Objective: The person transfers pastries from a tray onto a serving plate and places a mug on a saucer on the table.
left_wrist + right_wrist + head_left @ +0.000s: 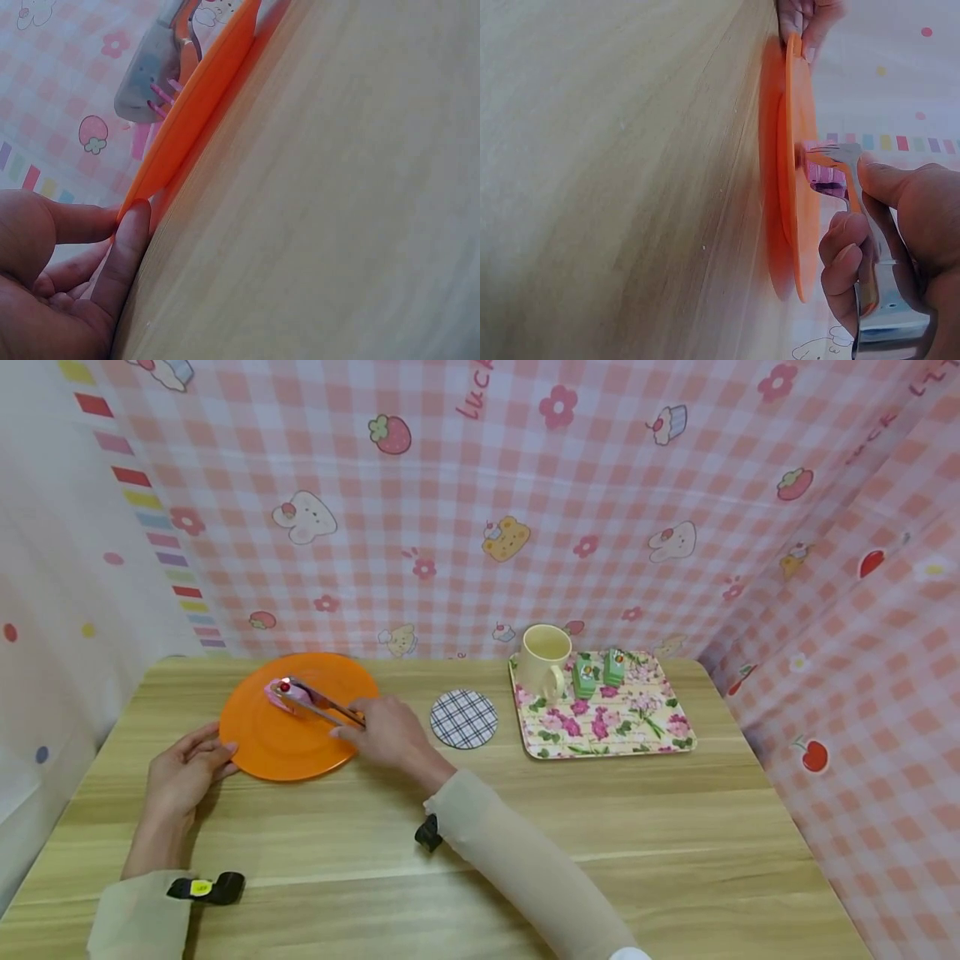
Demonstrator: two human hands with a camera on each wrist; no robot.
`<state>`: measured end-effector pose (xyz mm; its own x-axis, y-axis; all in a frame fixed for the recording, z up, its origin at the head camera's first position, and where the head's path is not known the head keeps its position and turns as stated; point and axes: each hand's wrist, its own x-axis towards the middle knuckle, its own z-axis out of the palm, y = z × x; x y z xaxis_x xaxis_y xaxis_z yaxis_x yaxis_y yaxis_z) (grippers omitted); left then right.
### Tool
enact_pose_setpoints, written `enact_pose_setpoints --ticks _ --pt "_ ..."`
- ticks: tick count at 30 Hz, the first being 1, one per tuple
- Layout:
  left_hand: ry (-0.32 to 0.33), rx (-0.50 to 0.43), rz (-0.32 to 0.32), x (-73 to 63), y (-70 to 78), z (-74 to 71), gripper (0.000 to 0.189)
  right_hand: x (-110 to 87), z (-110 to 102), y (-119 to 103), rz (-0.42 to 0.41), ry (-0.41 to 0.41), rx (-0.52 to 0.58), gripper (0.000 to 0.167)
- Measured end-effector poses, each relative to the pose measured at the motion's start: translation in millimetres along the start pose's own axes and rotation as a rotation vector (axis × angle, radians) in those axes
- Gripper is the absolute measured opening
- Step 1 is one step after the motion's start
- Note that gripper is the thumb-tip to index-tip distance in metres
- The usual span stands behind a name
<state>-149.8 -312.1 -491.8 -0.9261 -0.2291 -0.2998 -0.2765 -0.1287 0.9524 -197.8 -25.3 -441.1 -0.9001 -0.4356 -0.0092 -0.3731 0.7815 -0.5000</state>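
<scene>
My left hand (180, 772) pinches the near-left rim of a round orange plate (288, 752) between thumb and fingers. In the left wrist view the plate's rim (187, 112) sits a little above the wood. My right hand (393, 731) holds metal serving tongs (877, 285) with fork-like ends. Those ends lie on either side of a small pink toy cake piece (279, 695) with a red berry-like top, over the plate. How firmly they press on it I cannot tell.
A checked round coaster (463, 718) lies right of the plate. Beyond it is a floral tray (637, 727) bearing a cream mug (543, 668), a green cake piece (584, 678) and another green cake piece (614, 667). A pink checked cloth (450, 568) hangs behind the table.
</scene>
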Motion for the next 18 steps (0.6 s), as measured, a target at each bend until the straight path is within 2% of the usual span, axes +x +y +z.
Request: enact_pose_setpoints --ticks 10,18 --pt "0.007 -0.004 0.002 -0.3 2.4 0.7 0.069 1.5 -2.1 -1.8 0.014 -0.014 -0.022 0.045" --pt "0.018 -0.006 -0.021 -0.8 1.9 1.9 0.070 -1.3 -4.4 -0.2 0.026 -0.028 0.005 0.046"
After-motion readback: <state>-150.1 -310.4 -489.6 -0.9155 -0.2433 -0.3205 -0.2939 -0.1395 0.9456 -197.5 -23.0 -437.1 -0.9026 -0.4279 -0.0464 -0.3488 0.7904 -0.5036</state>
